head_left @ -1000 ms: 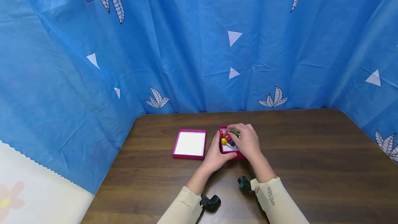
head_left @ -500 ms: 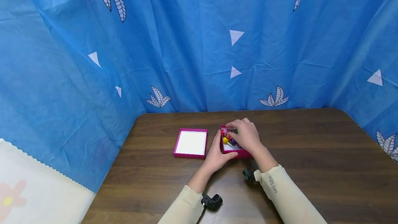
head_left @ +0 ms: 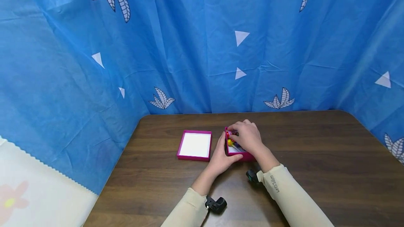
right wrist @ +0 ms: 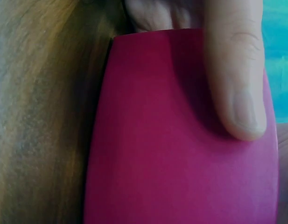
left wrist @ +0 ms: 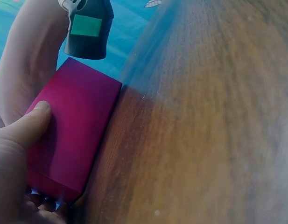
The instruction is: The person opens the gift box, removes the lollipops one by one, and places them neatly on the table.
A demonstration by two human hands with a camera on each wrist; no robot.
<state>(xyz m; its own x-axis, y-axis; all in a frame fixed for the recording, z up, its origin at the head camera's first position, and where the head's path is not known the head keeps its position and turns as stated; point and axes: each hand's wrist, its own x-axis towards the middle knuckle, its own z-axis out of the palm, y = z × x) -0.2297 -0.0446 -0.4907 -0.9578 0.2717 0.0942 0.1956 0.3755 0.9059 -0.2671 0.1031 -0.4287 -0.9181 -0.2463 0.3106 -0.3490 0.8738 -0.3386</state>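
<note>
A magenta box (head_left: 244,157) with a white inside holds several wrapped lollipops (head_left: 230,142), one yellow, others reddish or dark. My left hand (head_left: 219,158) grips its near left corner. In the left wrist view the thumb (left wrist: 34,123) presses the front wall of the box (left wrist: 76,126) while fingers wrap the left side. The same wall of the box (right wrist: 172,158) fills much of the right wrist view, a thumb lying on it. Over the lollipops, my right hand (head_left: 247,136) reaches in with bent fingers and thumb; whether it pinches one is hidden.
Left of the box lies a shallow magenta box lid (head_left: 193,157), white inside facing up. Both stand on a brown wooden table (head_left: 309,164). A blue curtain (head_left: 189,45) hangs behind the table. Each wrist wears a black camera (head_left: 216,205).
My right hand has shifted slightly left over the lollipops, covering more of them, and its forearm has swung a little to the right. The left hand keeps its grip on the box.
</note>
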